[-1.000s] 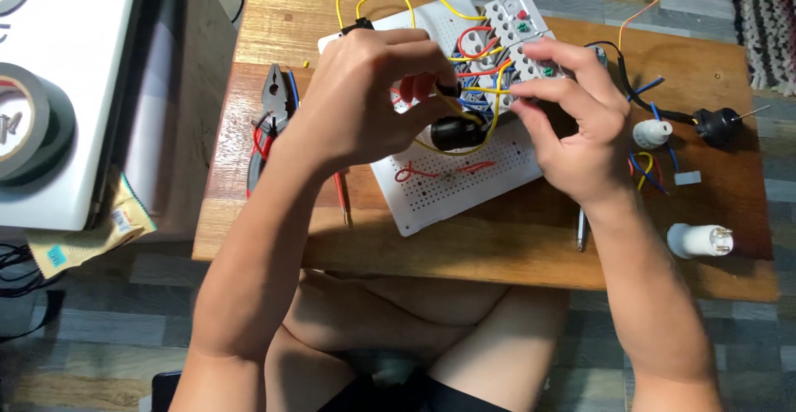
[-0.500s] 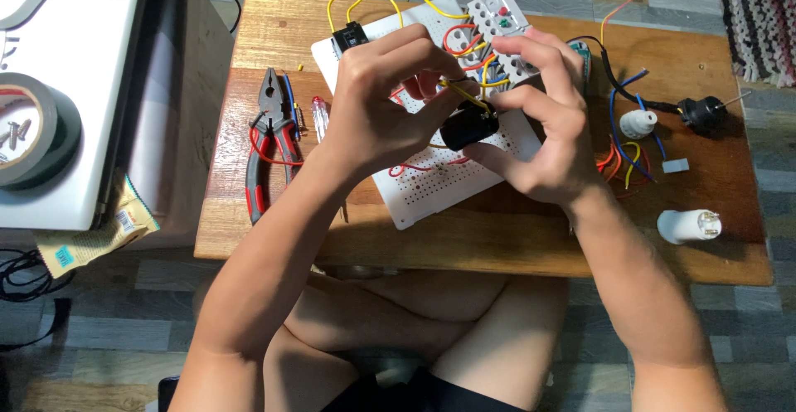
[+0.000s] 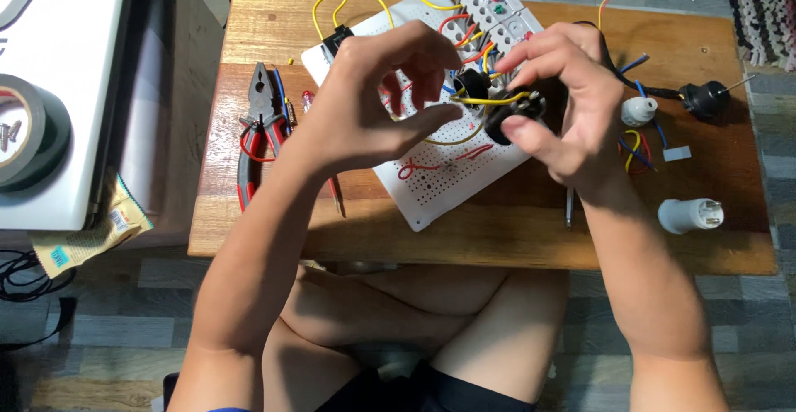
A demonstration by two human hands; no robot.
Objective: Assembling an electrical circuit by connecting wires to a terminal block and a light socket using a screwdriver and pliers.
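Wooden tabletop [image 3: 680,250] is carrying a white perforated board [image 3: 452,176] strung with coloured wires. Above that board, the right hand [image 3: 564,118] is pinching a small black round part [image 3: 514,113] in a closed grip, a yellow wire [image 3: 489,99] crossing it. The left hand [image 3: 373,105] is curling beside it, thumb touching the wire. Red-handled pliers [image 3: 257,134] are lying to the left.

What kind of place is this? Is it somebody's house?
Probably a home hobby corner for electrical work, not a workshop. A low wooden table holds a white perforated board strung with coloured wires, red-handled pliers lie beside it, and a woven rug covers the tiled floor.
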